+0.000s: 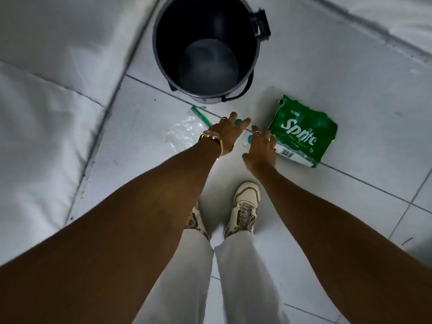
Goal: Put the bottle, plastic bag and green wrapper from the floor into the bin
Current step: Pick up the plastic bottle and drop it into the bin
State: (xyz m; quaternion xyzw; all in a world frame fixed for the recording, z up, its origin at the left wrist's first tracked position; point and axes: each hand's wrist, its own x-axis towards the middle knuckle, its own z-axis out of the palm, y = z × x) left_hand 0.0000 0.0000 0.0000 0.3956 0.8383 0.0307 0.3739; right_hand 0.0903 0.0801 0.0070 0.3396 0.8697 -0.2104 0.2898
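Note:
A black round bin (254, 43) stands on the white tiled floor, and nothing shows inside it. Below it lies a small clear bottle (245, 141) with teal parts, mostly covered by my hands. My left hand (228, 135), with a gold watch on the wrist, hovers over the bottle's teal end with its fingers spread. Over the bottle's other end is my right hand (260, 148), ringed and also spread. A clear plastic bag (181, 133) with a green zip strip lies flat just left of my left hand. The crumpled green Sprite wrapper (304, 134) lies right of my right hand, close to its fingers.
A white padded mattress (46, 90) borders the floor on the left, and another white padded edge (385, 15) runs along the top right. My feet in cream sneakers (245, 209) and white trousers stand just below the hands.

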